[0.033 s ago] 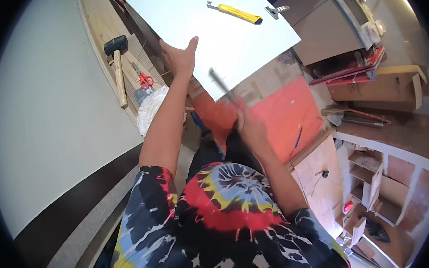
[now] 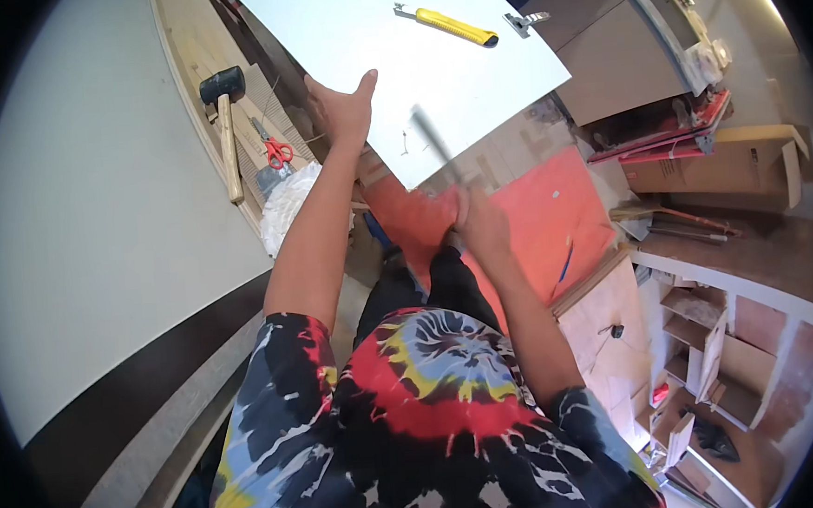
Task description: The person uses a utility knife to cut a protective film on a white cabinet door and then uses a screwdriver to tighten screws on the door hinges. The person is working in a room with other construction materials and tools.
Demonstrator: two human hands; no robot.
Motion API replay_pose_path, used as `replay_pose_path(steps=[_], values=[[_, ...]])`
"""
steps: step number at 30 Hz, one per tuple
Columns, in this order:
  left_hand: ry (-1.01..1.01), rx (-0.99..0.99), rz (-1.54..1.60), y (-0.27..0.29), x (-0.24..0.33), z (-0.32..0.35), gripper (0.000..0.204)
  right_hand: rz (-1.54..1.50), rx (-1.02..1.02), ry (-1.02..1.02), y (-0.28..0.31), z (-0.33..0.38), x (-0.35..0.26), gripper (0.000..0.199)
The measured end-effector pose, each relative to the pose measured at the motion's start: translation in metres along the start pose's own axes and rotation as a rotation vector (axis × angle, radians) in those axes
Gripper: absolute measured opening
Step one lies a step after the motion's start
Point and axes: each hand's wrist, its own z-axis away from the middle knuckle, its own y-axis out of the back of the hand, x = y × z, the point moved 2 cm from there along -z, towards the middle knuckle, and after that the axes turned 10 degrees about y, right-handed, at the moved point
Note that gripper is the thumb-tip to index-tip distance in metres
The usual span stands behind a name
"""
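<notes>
Bracing a white panel, upper centre of the frame, apparently while working its lower edge.
Resting the left hand, with thumb spread, at the left edge; clasping a blurred grey tool in the right hand; probably calling next for firm bracing.

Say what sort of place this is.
Probably a woodworking or furniture workshop, though possibly a room being fitted out: a black-headed mallet lies at left, a yellow utility knife rests on a white panel, and wooden shelving shows at lower right.
</notes>
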Motion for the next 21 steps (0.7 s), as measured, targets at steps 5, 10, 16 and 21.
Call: replay_pose_path(steps=[5,10,16,21], values=[[0.012,0.059,-0.036,0.003,0.001,-0.007,0.119,0.083,-0.199,0.005,-0.015,0.039,-0.005,0.031],[-0.053,0.043,-0.004,0.0,-0.009,-0.008,0.119,0.045,-0.085,0.004,-0.003,0.007,-0.008,0.028],[-0.044,0.064,-0.033,-0.002,-0.014,-0.011,0.121,0.045,-0.244,0.037,-0.007,0.042,-0.023,0.032],[-0.032,0.059,-0.054,-0.004,-0.009,-0.009,0.122,0.083,-0.121,-0.09,-0.009,-0.011,0.035,0.037]])
